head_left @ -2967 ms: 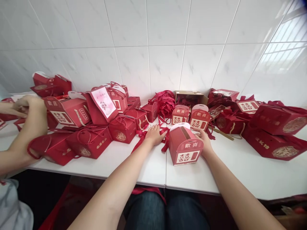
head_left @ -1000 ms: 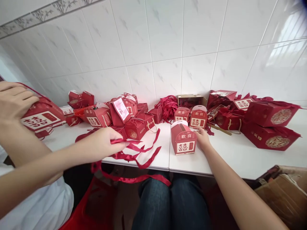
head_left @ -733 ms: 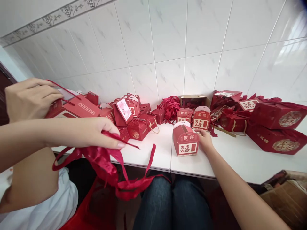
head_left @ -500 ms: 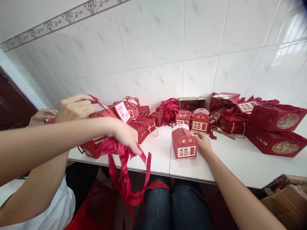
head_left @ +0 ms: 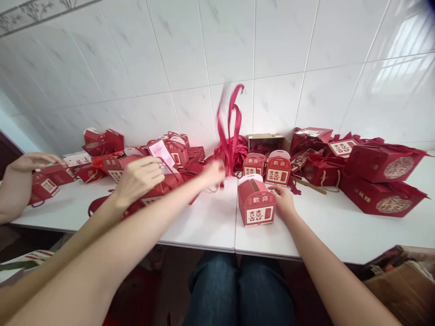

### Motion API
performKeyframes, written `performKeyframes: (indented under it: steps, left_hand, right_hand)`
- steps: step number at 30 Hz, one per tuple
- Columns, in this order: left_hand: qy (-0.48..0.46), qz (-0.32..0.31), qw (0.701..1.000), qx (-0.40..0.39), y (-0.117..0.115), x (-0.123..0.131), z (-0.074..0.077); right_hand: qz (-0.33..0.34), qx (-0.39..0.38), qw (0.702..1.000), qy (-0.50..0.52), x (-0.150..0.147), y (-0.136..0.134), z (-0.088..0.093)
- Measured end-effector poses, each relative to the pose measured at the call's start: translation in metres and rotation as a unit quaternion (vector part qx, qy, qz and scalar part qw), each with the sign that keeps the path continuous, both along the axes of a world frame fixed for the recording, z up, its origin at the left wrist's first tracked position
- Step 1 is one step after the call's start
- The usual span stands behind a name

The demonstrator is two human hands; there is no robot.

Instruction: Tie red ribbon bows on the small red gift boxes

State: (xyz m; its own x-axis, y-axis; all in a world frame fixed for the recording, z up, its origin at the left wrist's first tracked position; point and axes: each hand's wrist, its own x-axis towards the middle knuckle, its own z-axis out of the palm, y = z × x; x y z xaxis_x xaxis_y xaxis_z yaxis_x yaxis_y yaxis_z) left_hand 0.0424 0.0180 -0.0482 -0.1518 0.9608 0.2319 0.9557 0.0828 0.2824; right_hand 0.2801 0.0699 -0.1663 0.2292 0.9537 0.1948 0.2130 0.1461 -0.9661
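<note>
**Red packaging goods on a white tabletop point(head_left: 204, 222)**

Left hand point(head_left: 212, 174): stretched forward over the tabletop and blurred. The fingers are drawn together on the lower end of a bunch of red satin ribbons point(head_left: 232, 122), whose strands stand up in front of the white tiled wall point(head_left: 190, 50).

Right hand point(head_left: 283, 202): fingers loosely apart, laid against the right side of a small red cardboard gift box with a white arched top point(head_left: 256, 204), clasping nothing. The box stands upright near the tabletop's front edge, just in front of two similar small boxes point(head_left: 267, 164).

Surroundings: a heap of red ribbon point(head_left: 242, 147) by the wall, larger dark red boxes point(head_left: 384, 185) at right, and mixed red boxes at left. Another person's hand point(head_left: 137, 179) rests on one of these.
</note>
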Motion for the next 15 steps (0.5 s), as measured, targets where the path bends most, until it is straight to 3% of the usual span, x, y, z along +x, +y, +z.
performKeyframes:
  steps: [3,6,10,15]
  left_hand:
    - [0.048,-0.144,0.987,-0.05,-0.004,-0.001,-0.028]
    - [0.084,-0.217,0.97,-0.073,-0.007,-0.006,-0.04]
    - [0.1,-0.218,0.968,-0.072,-0.019,-0.013,-0.04]
    - [0.148,-0.215,0.964,0.039,-0.055,-0.031,-0.048]
  right_hand:
    - [-0.009,0.001,1.0,0.01,-0.001,0.0,0.001]
    - [-0.011,-0.001,1.0,0.01,-0.001,0.0,0.001]
    - [-0.005,0.001,1.0,-0.018,-0.001,-0.003,0.002]
    - [0.021,-0.003,0.995,-0.095,0.003,0.006,0.022]
